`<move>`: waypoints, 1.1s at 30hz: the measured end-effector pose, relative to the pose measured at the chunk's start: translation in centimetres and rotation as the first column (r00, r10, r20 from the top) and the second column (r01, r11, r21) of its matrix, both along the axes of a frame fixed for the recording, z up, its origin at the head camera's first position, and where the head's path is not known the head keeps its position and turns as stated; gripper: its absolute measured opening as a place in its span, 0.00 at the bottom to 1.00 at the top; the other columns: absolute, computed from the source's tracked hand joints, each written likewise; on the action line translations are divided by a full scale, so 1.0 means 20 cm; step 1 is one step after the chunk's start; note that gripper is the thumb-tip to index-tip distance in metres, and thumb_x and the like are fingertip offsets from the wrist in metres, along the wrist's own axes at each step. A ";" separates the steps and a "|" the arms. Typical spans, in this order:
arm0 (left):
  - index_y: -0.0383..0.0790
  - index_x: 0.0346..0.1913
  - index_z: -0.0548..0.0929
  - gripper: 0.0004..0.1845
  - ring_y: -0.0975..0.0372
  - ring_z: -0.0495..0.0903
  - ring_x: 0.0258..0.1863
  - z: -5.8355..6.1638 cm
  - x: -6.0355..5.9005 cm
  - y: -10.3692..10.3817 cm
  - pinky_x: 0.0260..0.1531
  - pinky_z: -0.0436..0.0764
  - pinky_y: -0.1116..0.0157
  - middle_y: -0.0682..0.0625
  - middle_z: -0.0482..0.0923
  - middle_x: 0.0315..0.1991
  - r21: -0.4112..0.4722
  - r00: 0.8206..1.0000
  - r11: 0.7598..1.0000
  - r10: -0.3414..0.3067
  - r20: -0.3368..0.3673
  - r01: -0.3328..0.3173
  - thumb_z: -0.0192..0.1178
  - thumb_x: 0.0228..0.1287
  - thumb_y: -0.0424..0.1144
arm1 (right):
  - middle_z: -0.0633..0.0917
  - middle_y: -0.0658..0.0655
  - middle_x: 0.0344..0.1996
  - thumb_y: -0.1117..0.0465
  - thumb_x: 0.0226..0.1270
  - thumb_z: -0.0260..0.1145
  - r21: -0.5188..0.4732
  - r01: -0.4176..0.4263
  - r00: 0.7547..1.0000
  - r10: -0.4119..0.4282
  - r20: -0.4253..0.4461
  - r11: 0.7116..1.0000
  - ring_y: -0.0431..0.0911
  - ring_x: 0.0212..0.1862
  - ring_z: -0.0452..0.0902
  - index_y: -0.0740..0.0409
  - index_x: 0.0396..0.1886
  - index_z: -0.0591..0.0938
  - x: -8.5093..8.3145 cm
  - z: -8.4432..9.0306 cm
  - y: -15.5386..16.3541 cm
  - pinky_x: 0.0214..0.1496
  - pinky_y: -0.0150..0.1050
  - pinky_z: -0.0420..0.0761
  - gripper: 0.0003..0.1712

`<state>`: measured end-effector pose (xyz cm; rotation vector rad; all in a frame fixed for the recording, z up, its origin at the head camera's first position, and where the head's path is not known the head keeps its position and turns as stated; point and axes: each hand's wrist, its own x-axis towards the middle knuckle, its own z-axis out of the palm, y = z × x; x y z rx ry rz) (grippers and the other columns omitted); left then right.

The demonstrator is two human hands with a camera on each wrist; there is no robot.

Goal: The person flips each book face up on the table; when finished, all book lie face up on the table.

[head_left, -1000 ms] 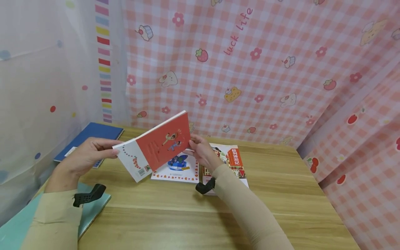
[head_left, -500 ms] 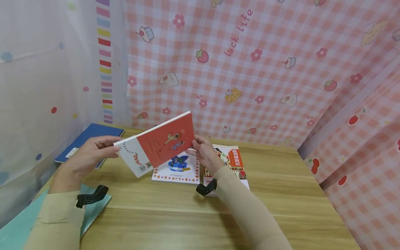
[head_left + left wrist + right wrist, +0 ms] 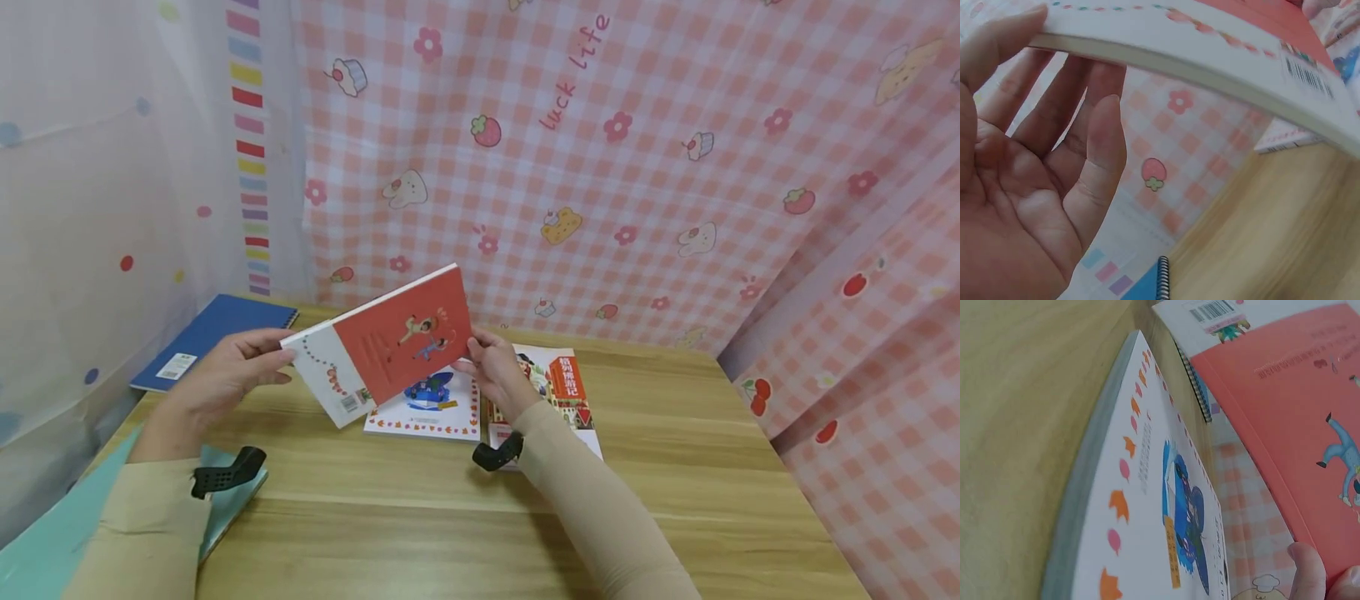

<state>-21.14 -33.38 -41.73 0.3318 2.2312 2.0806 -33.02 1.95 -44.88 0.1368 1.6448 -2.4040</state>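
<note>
A thin paperback book (image 3: 397,340), red with a white band and a barcode, is held tilted above the table between both hands. My left hand (image 3: 228,379) pinches its left corner, thumb on the cover and fingers behind, as the left wrist view also shows. At the opposite edge my right hand (image 3: 498,367) grips the book, its fingertips (image 3: 1307,575) at the red cover's border. Beneath lies a white book (image 3: 423,421) with a leaf border and a blue picture, partly hidden. Beside it is a book with a red title panel (image 3: 564,379), partly covered by the right arm.
A blue spiral notebook (image 3: 217,333) lies at the table's back left. A teal folder-like item (image 3: 236,500) is under the left forearm at the near left. Checked pink curtains (image 3: 600,167) hang behind and to the right of the wooden table (image 3: 697,467).
The red book and both hands have shifted slightly to the right, and the book's face has turned a little more toward the head camera. Both hands keep their hold.
</note>
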 end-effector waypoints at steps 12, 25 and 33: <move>0.28 0.66 0.75 0.26 0.59 0.82 0.50 -0.07 -0.05 0.03 0.49 0.83 0.57 0.46 0.83 0.54 -0.249 0.997 0.965 -0.077 0.030 0.082 0.63 0.73 0.41 | 0.84 0.61 0.47 0.69 0.78 0.54 -0.055 0.060 0.998 -0.059 0.027 0.997 0.46 0.44 0.84 0.64 0.65 0.79 0.00 0.01 0.00 0.38 0.39 0.88 0.20; 0.21 0.63 0.74 0.27 0.48 0.86 0.46 -0.17 -0.10 0.14 0.46 0.86 0.57 0.32 0.81 0.56 -0.263 0.982 0.949 -0.149 0.116 0.175 0.63 0.73 0.40 | 0.82 0.64 0.54 0.69 0.81 0.50 -0.110 0.025 0.999 -0.020 0.050 0.994 0.48 0.47 0.83 0.60 0.68 0.78 0.01 0.01 -0.01 0.38 0.36 0.88 0.22; 0.22 0.58 0.80 0.21 0.48 0.88 0.42 -0.16 -0.10 0.16 0.42 0.87 0.60 0.34 0.85 0.50 -0.300 0.997 0.951 -0.070 0.044 0.080 0.63 0.73 0.38 | 0.81 0.58 0.48 0.69 0.80 0.51 0.018 -0.036 0.991 0.038 -0.126 0.999 0.46 0.47 0.82 0.67 0.61 0.77 -0.02 0.04 0.01 0.51 0.42 0.86 0.17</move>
